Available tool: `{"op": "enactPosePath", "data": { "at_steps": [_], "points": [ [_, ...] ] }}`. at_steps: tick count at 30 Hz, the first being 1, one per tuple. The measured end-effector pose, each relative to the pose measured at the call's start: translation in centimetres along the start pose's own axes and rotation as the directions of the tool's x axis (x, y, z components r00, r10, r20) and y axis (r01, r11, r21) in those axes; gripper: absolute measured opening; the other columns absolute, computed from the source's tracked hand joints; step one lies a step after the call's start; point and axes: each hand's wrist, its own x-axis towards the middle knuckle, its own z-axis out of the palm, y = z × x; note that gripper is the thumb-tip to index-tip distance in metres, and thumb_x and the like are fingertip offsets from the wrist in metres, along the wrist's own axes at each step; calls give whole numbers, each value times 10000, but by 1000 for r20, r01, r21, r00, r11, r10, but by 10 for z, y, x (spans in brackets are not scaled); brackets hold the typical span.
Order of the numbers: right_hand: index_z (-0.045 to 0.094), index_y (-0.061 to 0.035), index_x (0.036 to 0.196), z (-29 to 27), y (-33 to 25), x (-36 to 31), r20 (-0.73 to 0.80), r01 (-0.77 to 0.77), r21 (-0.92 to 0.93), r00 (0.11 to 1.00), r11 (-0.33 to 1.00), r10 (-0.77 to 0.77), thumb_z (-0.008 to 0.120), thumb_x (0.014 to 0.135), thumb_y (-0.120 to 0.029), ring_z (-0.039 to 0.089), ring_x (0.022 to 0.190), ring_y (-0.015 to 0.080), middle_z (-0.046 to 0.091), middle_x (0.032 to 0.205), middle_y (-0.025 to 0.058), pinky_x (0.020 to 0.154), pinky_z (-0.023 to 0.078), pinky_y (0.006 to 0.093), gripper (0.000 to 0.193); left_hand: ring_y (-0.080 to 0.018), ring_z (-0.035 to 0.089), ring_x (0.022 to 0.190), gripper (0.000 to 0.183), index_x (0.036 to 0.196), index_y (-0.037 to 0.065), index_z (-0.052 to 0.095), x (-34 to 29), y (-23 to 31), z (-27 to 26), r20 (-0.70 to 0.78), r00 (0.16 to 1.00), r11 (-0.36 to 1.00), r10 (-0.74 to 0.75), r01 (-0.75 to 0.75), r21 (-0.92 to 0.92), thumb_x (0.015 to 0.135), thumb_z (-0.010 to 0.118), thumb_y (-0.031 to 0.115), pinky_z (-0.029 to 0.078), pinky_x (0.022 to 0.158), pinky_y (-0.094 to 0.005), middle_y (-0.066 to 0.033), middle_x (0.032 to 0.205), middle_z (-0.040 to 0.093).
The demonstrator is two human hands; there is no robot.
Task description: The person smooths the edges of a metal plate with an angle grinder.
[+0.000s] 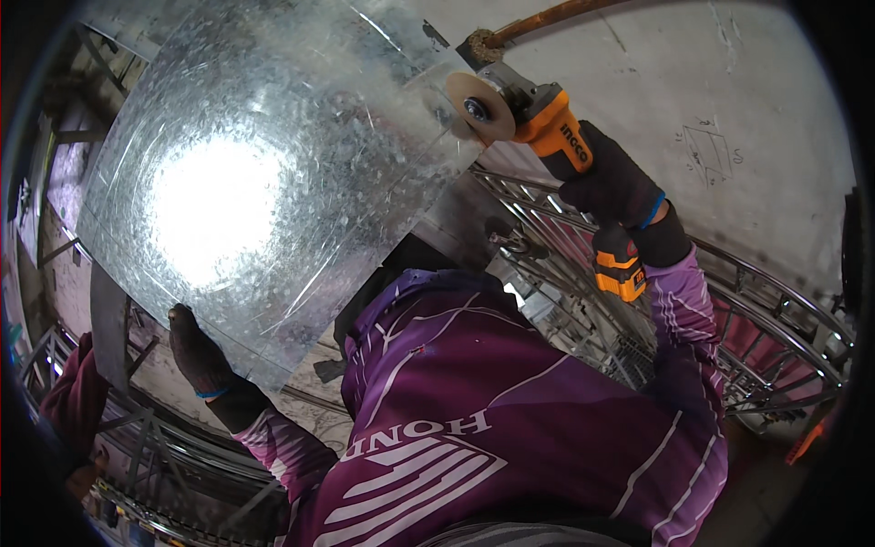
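A large shiny galvanized metal sheet [337, 173] lies tilted across the upper left, with bright glare on its surface. In a dark glove, my left hand [195, 354] holds its near-left edge; the fingers on the underside are hidden. My gloved right hand [609, 178] grips the body of an orange and black cordless angle grinder [552, 132]. The grinder's brown disc [480, 108] meets the sheet's right edge, where its rim looks blurred. Below my right wrist hangs the grinder's battery pack [620, 266].
Shiny metal tube frames [766, 351] stand at the right, with more metal framework [173, 474] at the lower left. Beside the grinder is a pale surface [729, 118] with a drawn sketch. A rusty rod [551, 16] crosses the top. Another person's dark red sleeve [77, 392] shows at far left.
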Motion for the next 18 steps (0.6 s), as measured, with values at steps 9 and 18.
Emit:
{"op": "enactPosePath", "data": {
  "at_steps": [9,18],
  "points": [
    [549,-60,1198,4,-10,0,-30,-132,-152,991,980,129,735,750,97,593,954,102,630,1055,2,828,532,292,510,-263,473,1380,489,1444,-88,436,4,-25,-11,111,993,999,-36,38,-11,1073,465,230,318,1202,-385,-203,1490,484],
    [540,-52,1162,6,-17,13,-38,-29,-421,999,906,14,797,709,14,618,911,163,630,990,37,820,533,323,525,-263,502,1351,467,1415,-97,469,5,-15,-10,118,993,998,-32,25,66,1075,465,223,352,1180,-380,-208,1457,516]
  ]
}}
